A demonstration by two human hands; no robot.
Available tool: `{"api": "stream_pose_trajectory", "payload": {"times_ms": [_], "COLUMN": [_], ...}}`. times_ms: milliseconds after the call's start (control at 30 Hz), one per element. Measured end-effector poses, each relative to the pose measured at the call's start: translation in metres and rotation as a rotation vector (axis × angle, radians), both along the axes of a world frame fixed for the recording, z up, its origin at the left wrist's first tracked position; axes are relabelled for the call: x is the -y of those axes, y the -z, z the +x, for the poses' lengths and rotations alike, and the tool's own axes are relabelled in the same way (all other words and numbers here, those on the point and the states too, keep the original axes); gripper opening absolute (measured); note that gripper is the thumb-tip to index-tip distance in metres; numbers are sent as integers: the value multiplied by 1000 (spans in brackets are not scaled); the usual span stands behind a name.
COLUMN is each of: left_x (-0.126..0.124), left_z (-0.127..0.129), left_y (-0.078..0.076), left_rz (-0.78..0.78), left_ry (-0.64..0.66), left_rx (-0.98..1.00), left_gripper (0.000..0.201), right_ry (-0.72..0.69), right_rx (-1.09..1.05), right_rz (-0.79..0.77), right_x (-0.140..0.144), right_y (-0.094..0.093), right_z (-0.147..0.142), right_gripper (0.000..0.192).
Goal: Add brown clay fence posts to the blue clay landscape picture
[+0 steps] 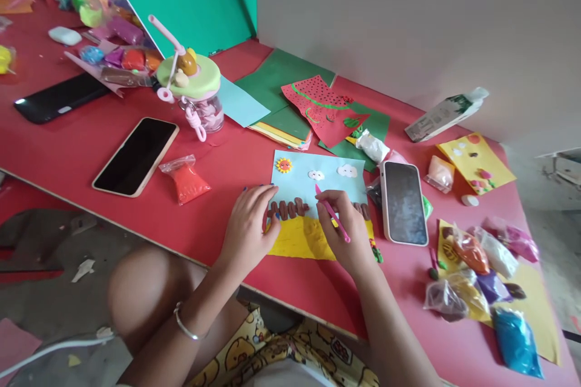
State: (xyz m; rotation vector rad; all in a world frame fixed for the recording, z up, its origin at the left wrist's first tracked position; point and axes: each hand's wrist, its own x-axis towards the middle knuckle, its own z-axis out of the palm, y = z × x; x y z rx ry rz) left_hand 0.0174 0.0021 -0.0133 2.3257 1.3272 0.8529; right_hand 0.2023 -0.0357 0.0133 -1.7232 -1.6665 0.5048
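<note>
On the red table lies a light blue sheet (295, 184) with a clay picture: a sun (284, 165), two white clouds (347, 171), a brown fence (287, 210) and yellow ground (290, 239). My right hand (347, 227) is closed round a thin pink modelling tool (334, 217), over the right half of the sheet. One end of the tool points up toward a cloud. My left hand (252, 221) rests on the sheet's left edge, fingers apart and holding nothing, with its fingertips beside the brown fence.
Right of the sheet are a phone (405, 205), several bags of coloured clay (516, 338) and a yellow card (477, 163). Left stand a lidded cup with a straw (204, 112), another phone (136, 157) and a bag of red clay (187, 180). Behind lies a watermelon picture (320, 103).
</note>
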Motion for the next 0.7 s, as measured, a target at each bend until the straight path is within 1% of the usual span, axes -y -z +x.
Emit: {"api": "stream_pose_trajectory", "payload": {"times_ms": [67, 233, 333, 400, 467, 567, 700], "left_x": [0, 1, 2, 3, 3, 4, 5], "left_z": [-1, 1, 1, 1, 1, 2, 1], "left_y": [0, 0, 1, 2, 3, 3, 2], "left_rz": [-7, -19, -19, -16, -13, -12, -21], "left_ry": [6, 27, 31, 35, 40, 51, 76], "left_rx": [4, -13, -39, -61, -80, -95, -108], "left_gripper": [47, 43, 43, 44, 44, 43, 42], "right_ry": [-1, -68, 9, 80, 119, 115, 65], "right_rx": [14, 44, 18, -17, -35, -13, 16], "right_rz": [5, 10, 9, 24, 35, 52, 63], "right_x": [0, 0, 2, 3, 3, 2, 1], "right_y": [0, -4, -3, 0, 3, 5, 2], "right_z": [1, -1, -4, -6, -7, -7, -6], "right_gripper": [20, 30, 27, 21, 14, 7, 19]}}
